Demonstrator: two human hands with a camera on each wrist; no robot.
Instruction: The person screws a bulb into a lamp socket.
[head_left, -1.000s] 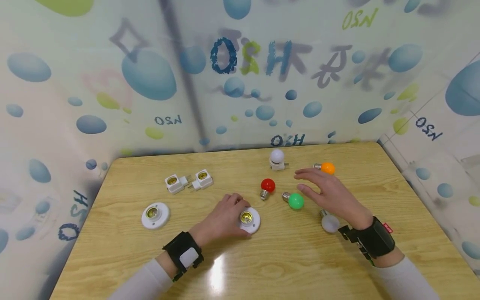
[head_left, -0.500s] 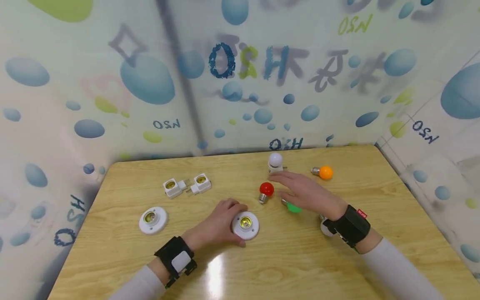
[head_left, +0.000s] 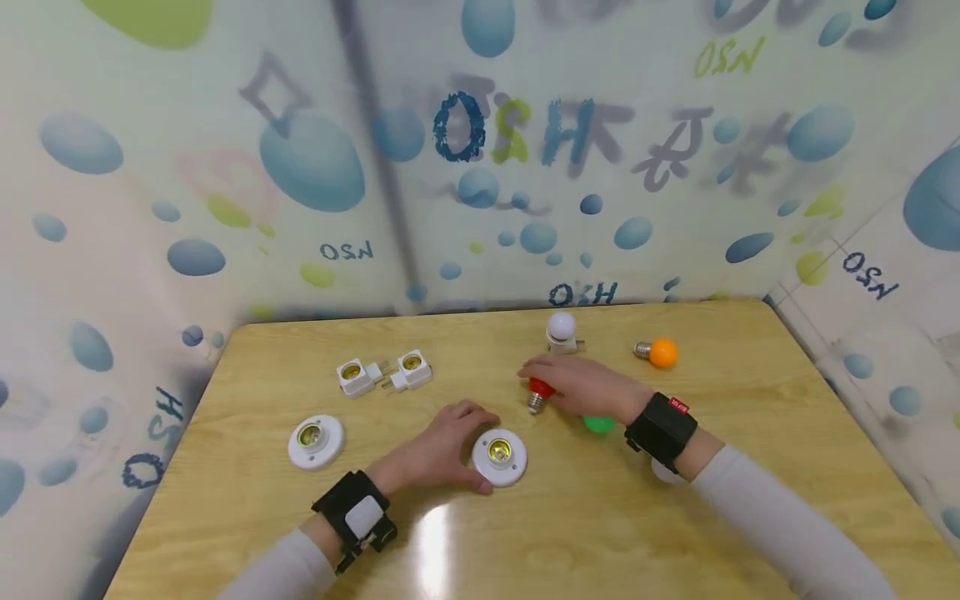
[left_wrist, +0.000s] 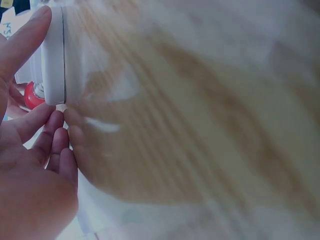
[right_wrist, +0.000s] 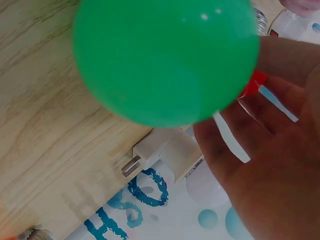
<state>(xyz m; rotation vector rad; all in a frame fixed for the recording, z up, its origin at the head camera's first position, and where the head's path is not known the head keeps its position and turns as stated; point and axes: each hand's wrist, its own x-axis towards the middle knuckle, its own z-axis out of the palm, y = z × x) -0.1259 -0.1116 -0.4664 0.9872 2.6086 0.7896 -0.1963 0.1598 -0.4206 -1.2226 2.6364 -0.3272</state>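
My left hand holds a round white lamp holder by its edge, thumb and index finger on opposite sides; its brass socket faces up. In the left wrist view the thumb lies against the holder. My right hand is over a red bulb, fingers extended around its globe. Its metal screw base points toward me. A green bulb lies under the right hand, partly hidden; it looms large in the right wrist view. Whether the fingers touch the red bulb is unclear.
Another round lamp holder lies at the left, with two white plug-in sockets behind it. At the back stand a plug-in socket with a white bulb and an orange bulb. A clear bulb is half hidden under the right wrist.
My right hand has moved left and down, from above the green and orange bulbs to the red bulb. My left hand has shifted the lamp holder slightly toward me.
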